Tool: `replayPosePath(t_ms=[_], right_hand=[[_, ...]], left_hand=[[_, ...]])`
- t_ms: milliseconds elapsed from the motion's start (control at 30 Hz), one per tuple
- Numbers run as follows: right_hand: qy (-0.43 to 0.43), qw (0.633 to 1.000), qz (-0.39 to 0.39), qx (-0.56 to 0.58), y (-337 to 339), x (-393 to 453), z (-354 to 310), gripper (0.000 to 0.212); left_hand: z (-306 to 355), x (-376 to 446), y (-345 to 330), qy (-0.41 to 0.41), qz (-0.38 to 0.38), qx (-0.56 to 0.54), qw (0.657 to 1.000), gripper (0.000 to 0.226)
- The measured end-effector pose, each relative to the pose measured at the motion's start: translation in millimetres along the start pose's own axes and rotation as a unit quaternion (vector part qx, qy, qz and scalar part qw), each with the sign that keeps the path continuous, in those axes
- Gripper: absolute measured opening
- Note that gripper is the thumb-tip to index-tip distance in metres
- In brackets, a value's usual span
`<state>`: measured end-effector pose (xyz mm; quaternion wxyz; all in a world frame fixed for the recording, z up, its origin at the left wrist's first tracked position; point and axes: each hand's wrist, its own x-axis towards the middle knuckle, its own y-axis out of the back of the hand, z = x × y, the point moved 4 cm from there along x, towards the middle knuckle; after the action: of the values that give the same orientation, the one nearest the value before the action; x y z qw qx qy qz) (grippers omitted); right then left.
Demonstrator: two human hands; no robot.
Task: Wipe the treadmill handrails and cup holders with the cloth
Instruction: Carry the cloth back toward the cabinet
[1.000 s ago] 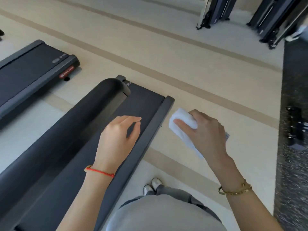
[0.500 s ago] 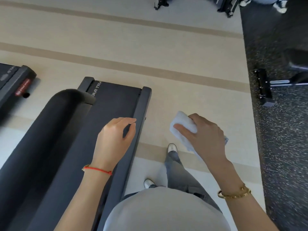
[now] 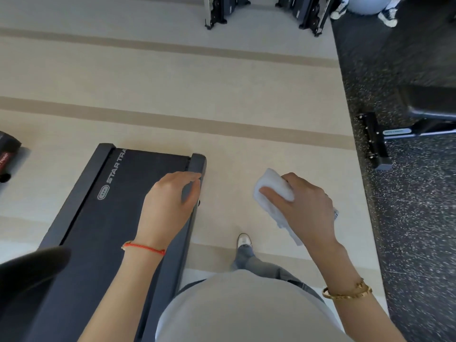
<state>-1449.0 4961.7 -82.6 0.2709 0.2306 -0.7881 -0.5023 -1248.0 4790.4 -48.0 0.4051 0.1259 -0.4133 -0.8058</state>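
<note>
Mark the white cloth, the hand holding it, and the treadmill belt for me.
White folded cloth [image 3: 270, 183], head view: its upper exposed fold.
Right hand [image 3: 306, 206], head view: back of the hand.
Dark grey treadmill belt [image 3: 118, 218], head view: bare running surface.

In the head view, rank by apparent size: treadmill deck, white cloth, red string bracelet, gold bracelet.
1. treadmill deck, by far the largest.
2. white cloth, held in the right hand.
3. and 4. gold bracelet and red string bracelet: similar visible length; the gold looks thicker, but nearness to the camera makes ranking unsure.
</note>
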Motion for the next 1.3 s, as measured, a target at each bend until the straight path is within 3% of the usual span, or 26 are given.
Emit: replayPosePath(t_ms=[267,400,567,700,900,1300], right_hand=[[0.034,0.999,0.029,-0.012,-4,128,26,0.039],[0.038,0.998,0.01,0.041,-14,186,19,0.036],[0.054,0.997,-0.008,0.06,-36,265,0,0.049],[0.072,0.994,-0.014,0.077,-63,341,-25,0.053],[0.098,0.991,-0.015,0.088,-105,471,-84,0.042],[0.184,0.976,-0.042,0.108,-180,664,-203,0.052]], left_hand=[[28,115,-31,-0.001,0.019,-0.018,1.0,0.022],[21,170,-39,0.011,0.025,-0.025,0.999,0.023],[-3,249,-51,0.022,0.028,-0.024,0.999,0.023],[-29,325,-51,0.016,0.036,-0.018,0.999,0.023],[-67,445,-23,0.019,0.068,-0.003,0.997,0.022],[-150,617,23,0.093,0.101,0.017,0.99,0.022]])
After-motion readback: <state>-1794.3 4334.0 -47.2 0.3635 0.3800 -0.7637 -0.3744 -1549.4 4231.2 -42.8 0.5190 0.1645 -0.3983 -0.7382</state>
